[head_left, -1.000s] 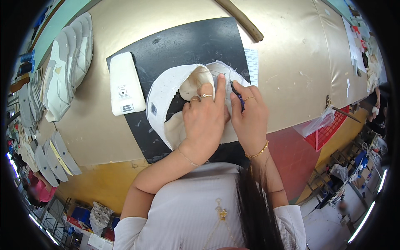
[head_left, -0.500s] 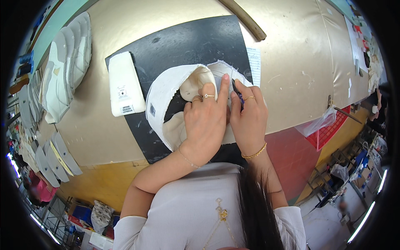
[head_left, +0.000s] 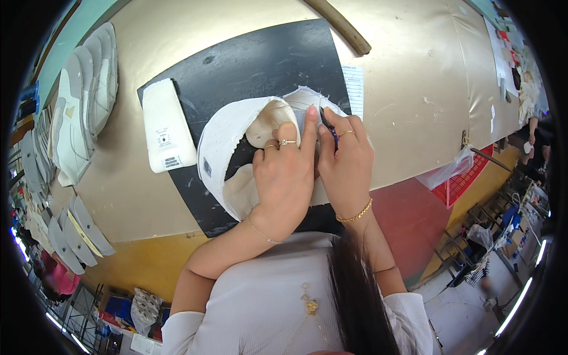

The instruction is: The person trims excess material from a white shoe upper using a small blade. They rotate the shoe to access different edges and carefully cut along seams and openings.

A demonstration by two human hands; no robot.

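Observation:
A white fabric shoe upper (head_left: 214, 142) with cream lining and frayed edges lies curled in a loop on a black mat (head_left: 236, 59). My left hand (head_left: 284, 183) holds it down, its index finger stretched along the far right part and the other fingers bent over the inner edge. In my right hand (head_left: 348, 168) is a small dark tool with a blue handle (head_left: 327, 123), pinched between thumb and fingers. Its tip touches or nearly touches the fabric beside my left fingertip; its exact kind is partly hidden by my fingers.
Left of the upper lies a padded white piece (head_left: 168, 121) with a printed label. Stacked white shoe uppers (head_left: 89, 100) and grey curved pieces (head_left: 83, 231) sit farther left. A wooden stick (head_left: 343, 29) and a printed sheet (head_left: 354, 89) lie beyond; a red basket (head_left: 458, 183) stands right.
The whole scene has shifted slightly left in the picture. My hands keep almost the same grip, and the tool stays at the same part of the upper.

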